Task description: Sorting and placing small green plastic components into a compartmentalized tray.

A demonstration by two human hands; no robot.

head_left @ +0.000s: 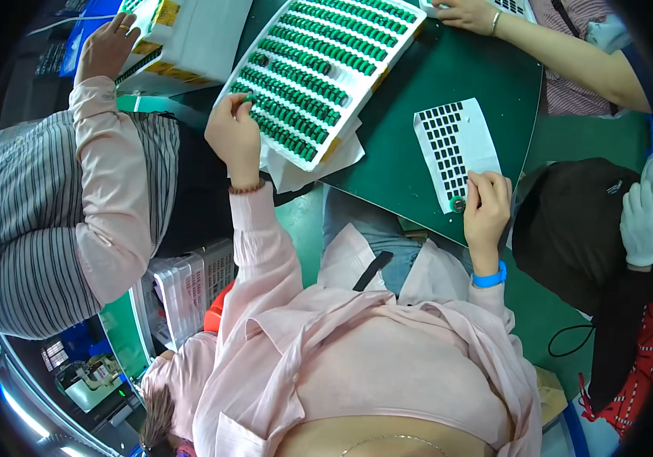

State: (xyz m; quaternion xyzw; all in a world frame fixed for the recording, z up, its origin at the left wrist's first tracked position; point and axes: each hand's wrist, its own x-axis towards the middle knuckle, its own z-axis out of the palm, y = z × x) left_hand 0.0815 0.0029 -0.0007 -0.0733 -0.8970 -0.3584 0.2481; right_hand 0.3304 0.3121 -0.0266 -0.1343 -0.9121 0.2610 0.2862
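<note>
A white tray (334, 145) stands on the table, holding rows of small green disc-like parts (307, 103). At the tray's near left edge is my left hand (235, 135), its thumb and fingers pinched on a small green part (247, 97). To the right lies a white sheet (481, 137) with columns of small black rectangular stickers (446, 145). My right hand (489, 206) rests over the sheet's lower right corner, fingers curled and closed on it. Beside the thumb, a round green part with a dark centre (458, 204) sits at the sheet's lower edge.
White paper (349, 152) lies under the tray. Another person's hand (105, 47) works by a white box (204, 42) at the far left. A co-worker's arm (570, 57) reaches in at the far right. A dark hat (574, 228) and white glove (641, 217) are at right.
</note>
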